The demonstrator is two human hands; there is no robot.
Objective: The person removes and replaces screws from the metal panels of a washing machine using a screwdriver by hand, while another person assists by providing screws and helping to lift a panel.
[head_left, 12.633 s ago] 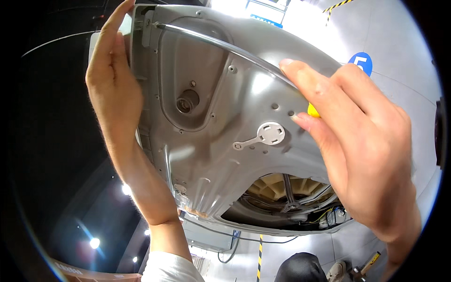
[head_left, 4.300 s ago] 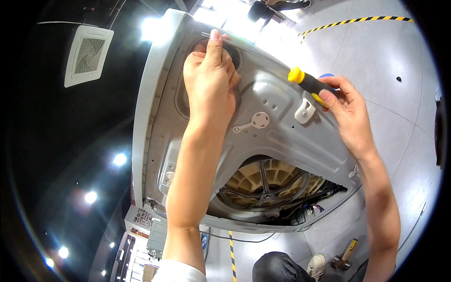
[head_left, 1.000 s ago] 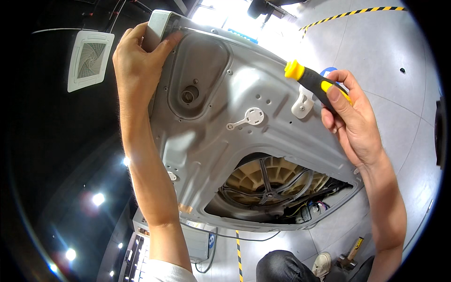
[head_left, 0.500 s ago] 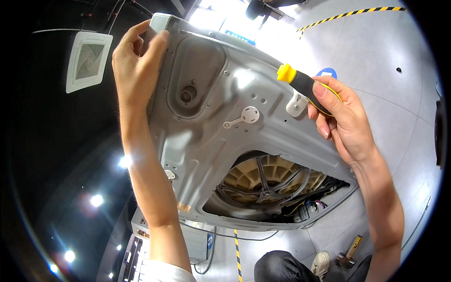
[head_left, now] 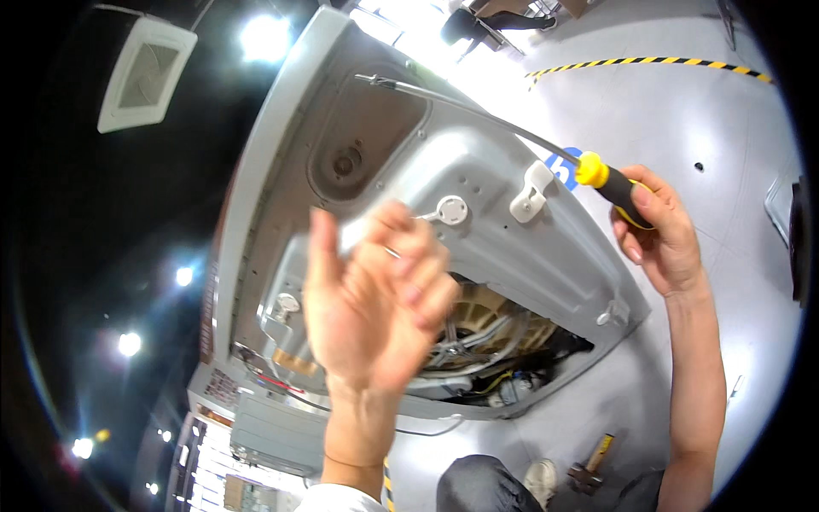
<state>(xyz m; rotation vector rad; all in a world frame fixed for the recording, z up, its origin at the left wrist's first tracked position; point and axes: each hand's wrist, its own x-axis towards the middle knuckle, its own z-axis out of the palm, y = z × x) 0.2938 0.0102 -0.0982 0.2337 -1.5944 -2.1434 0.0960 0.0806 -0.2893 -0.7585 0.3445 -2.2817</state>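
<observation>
My right hand [head_left: 670,226] is closed round the black and yellow handle of a screwdriver [head_left: 607,181]. Its long metal shaft slants up and left, with the tip over the recessed corner of a grey metal panel [head_left: 486,166]. In front of this panel is my left hand [head_left: 375,299], palm partly showing, thumb apart and fingers half curled. Motion smears those fingers; a small shiny piece shows among them, too blurred to name. Through an opening in the panel show a spoked pulley [head_left: 456,350] and a tan drum, like a washing machine's.
A hammer [head_left: 590,465] lies on the floor by my shoe [head_left: 540,482]. White plastic clips [head_left: 531,193] stand on the panel, and a cable [head_left: 431,433] hangs along its near edge. Beyond it, black and yellow tape [head_left: 648,62] marks the floor.
My left hand has left the panel's upper left corner and come down towards the middle. My right hand has moved slightly right and down with the screwdriver, whose shaft now shows. The view has shifted.
</observation>
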